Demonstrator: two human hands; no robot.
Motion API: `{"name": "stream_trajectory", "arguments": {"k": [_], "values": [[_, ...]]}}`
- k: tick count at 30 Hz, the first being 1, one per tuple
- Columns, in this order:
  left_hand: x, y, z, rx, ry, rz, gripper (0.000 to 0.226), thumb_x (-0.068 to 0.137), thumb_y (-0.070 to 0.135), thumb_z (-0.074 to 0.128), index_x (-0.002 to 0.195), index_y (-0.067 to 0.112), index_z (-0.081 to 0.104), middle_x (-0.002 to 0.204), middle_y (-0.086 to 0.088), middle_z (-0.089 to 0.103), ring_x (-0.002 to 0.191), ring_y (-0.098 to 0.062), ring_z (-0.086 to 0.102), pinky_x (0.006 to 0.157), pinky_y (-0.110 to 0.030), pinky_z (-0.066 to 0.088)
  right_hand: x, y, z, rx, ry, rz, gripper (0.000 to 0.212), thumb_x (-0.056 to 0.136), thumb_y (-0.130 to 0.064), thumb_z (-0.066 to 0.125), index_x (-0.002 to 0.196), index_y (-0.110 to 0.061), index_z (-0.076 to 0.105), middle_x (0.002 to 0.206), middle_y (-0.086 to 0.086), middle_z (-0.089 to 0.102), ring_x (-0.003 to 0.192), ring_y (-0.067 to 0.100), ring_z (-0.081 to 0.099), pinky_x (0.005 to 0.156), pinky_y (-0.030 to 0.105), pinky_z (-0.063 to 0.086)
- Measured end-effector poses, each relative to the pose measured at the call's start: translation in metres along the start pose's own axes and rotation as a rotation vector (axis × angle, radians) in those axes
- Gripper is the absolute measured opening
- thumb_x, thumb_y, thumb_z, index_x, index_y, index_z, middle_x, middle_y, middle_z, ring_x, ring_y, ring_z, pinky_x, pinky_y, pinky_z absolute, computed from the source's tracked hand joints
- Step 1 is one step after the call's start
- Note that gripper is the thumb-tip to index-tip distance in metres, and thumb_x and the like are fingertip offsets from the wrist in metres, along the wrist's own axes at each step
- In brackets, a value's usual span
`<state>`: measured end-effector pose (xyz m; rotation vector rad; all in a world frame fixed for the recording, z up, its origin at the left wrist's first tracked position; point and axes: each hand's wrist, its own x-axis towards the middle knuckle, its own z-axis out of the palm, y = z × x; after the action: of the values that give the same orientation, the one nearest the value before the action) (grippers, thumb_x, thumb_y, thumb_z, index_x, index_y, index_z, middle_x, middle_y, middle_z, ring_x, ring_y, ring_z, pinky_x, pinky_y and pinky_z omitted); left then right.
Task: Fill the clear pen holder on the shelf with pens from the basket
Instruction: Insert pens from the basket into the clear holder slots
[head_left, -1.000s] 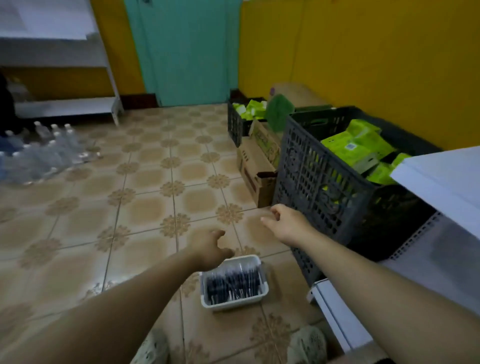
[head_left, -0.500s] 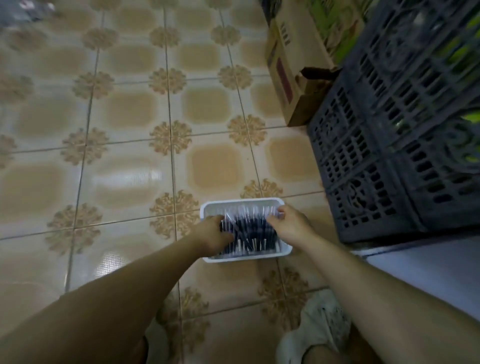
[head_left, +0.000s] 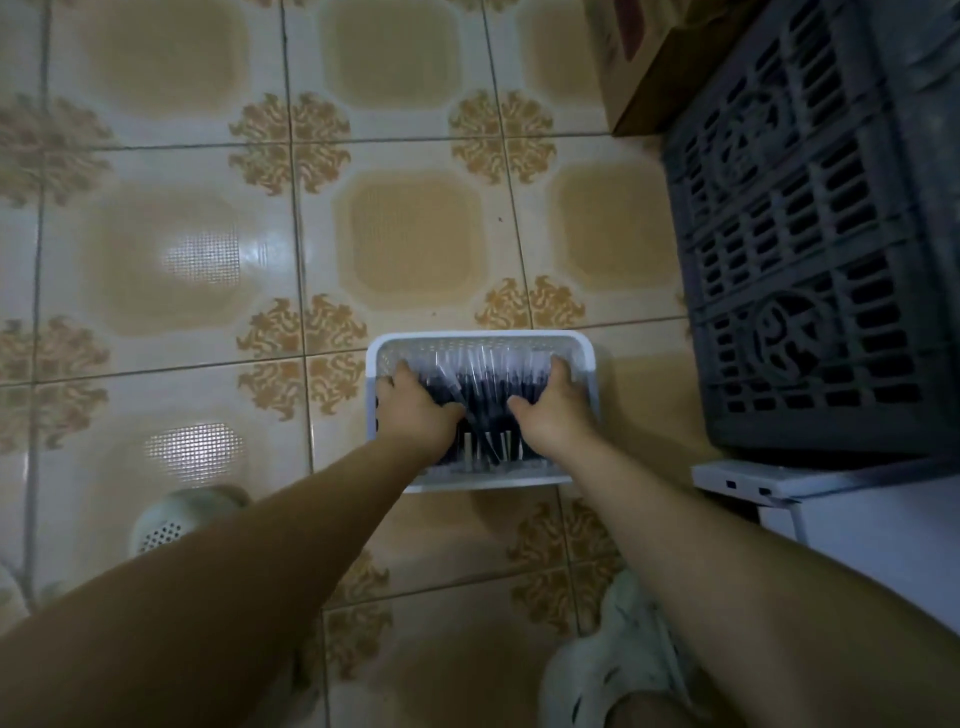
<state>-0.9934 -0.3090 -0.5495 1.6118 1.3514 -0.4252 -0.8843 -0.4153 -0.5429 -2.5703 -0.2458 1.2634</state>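
The pens (head_left: 483, 395) lie in the white basket (head_left: 480, 339), a dark blurred heap between your two hands and mostly hidden under your palms. Your left hand (head_left: 415, 413) and right hand (head_left: 551, 410) rest palm-down on the heap with the fingers bent into it. The fingertips are buried, so I cannot tell if they clamp any pen.

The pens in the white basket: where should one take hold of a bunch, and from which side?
Take the pens at mid-barrel, from above: they lie side by side, lengthwise, and the white basket walls them in on every other side.
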Motion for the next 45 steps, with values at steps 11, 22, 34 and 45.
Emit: {"name": "stream_trajectory", "arguments": {"k": [11, 22, 34, 45], "values": [[0.013, -0.005, 0.024, -0.086, 0.023, -0.156, 0.074, 0.083, 0.024, 0.073, 0.141, 0.019, 0.028, 0.145, -0.017, 0.028, 0.124, -0.044, 0.042, 0.098, -0.054, 0.045, 0.015, 0.007, 0.017, 0.132, 0.111, 0.003, 0.082, 0.094, -0.016, 0.059, 0.153, -0.022, 0.002, 0.155, 0.009, 0.027, 0.126, 0.034, 0.047, 0.086, 0.038, 0.049], [0.016, -0.005, 0.021, -0.124, -0.014, -0.088, 0.056, 0.085, 0.019, 0.071, 0.128, 0.008, 0.036, 0.138, -0.017, 0.032, 0.113, -0.038, 0.05, 0.096, -0.047, 0.048, 0.014, -0.002, 0.021, 0.197, 0.033, -0.064, 0.052, 0.093, -0.017, 0.061, 0.135, -0.019, 0.031, 0.126, 0.01, 0.054, 0.097, 0.027, 0.056, 0.071, 0.034, 0.044], [0.018, -0.004, 0.02, -0.386, -0.169, -0.045, 0.051, 0.098, 0.037, 0.05, 0.138, 0.008, 0.039, 0.122, -0.01, 0.058, 0.103, -0.026, 0.059, 0.082, -0.035, 0.047, 0.014, -0.016, 0.03, 0.348, -0.1, -0.053, 0.067, 0.096, -0.027, 0.056, 0.151, -0.012, 0.021, 0.154, 0.007, 0.031, 0.137, 0.028, 0.037, 0.104, 0.035, 0.037], [0.02, -0.006, 0.009, -0.593, -0.28, -0.039, 0.034, 0.094, 0.015, 0.058, 0.126, 0.015, 0.045, 0.116, -0.01, 0.062, 0.104, -0.027, 0.063, 0.095, -0.048, 0.051, 0.009, -0.012, 0.021, 0.464, -0.121, -0.058, 0.042, 0.095, -0.018, 0.056, 0.136, -0.014, 0.047, 0.129, 0.007, 0.058, 0.112, 0.024, 0.058, 0.095, 0.043, 0.05]]}}
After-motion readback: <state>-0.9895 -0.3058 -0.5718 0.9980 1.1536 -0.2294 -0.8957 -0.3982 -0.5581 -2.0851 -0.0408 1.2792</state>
